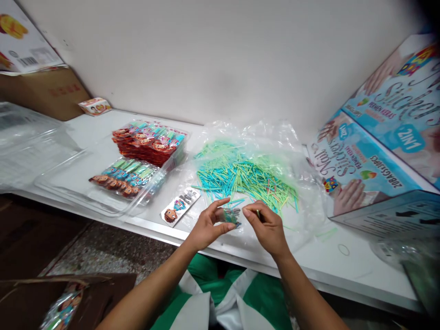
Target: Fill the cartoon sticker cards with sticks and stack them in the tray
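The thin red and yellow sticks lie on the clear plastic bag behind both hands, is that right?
No. The head view shows the thin sticks green and blue, on the clear plastic bag behind the left hand and right hand.

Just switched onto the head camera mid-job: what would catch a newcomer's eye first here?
The heap of green and blue sticks on a clear plastic sheet, mid-table, catches the eye first. Right in front of it, the left hand pinches a small clear packet and the right hand pinches one stick. A clear tray of bright cartoon-face packets sits to the left; big blue sticker boxes stand at the right.
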Demonstrator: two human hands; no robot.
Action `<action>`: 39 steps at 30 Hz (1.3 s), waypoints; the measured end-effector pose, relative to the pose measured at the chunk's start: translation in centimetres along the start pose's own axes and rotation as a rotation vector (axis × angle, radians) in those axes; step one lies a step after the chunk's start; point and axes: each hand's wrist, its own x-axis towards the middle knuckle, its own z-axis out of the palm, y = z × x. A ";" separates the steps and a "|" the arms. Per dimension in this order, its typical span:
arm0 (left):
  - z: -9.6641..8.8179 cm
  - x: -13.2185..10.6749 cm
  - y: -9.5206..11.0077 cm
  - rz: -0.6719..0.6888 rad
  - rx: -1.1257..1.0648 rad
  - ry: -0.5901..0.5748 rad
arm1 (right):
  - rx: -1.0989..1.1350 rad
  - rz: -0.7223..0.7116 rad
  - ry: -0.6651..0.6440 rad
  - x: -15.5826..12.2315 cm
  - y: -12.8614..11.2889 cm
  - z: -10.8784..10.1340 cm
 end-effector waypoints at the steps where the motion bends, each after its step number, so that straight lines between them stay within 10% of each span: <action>1: -0.1 0.0 0.0 0.013 -0.001 -0.008 | 0.021 -0.002 0.019 0.1 -0.1 -0.1; 13: -2.3 -1.1 1.5 0.069 0.044 0.136 | 0.219 0.196 0.092 0.7 0.2 0.7; 21: -18.3 -2.4 12.8 0.384 0.573 0.864 | 0.216 0.345 0.196 0.6 2.7 -0.5; 26: -28.5 -2.9 15.7 0.106 0.835 0.993 | 0.205 0.437 0.113 -0.2 3.4 -0.5; 30: -32.3 -2.2 16.0 -0.178 0.997 0.977 | 0.193 0.439 0.118 -0.1 3.5 -0.7; 39: -36.3 -0.9 16.6 -0.257 1.255 1.027 | 0.177 0.469 0.154 0.1 4.2 -0.5</action>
